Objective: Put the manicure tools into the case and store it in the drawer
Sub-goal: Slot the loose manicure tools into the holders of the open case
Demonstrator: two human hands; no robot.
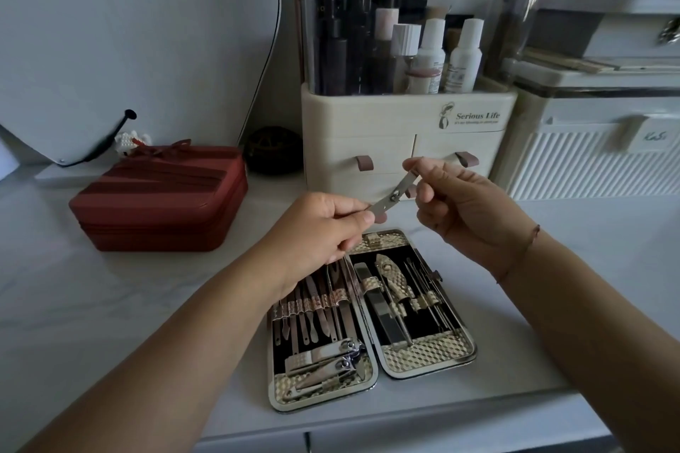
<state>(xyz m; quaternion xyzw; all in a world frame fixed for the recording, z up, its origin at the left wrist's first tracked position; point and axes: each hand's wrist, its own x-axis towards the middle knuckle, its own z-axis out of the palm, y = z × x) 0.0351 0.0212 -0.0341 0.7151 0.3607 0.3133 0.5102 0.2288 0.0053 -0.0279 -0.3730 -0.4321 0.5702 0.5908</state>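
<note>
Nail clipper (392,195) held above bench (110,305), long axis 8-to-2 o'clock, left hand (320,228) pinching its lower end, right hand (467,210) pinching its lever; open case (427,353) lies at 6 o'clock below the hands, left nearer.

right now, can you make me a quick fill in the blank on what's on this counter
1. The case lies ____ on the counter.
2. The left hand and right hand pinch one clipper by its two ____.
3. The box beside the case is ____.
4. The organiser label reads "Serious ____".
Missing words: open; ends; red; Life
</note>
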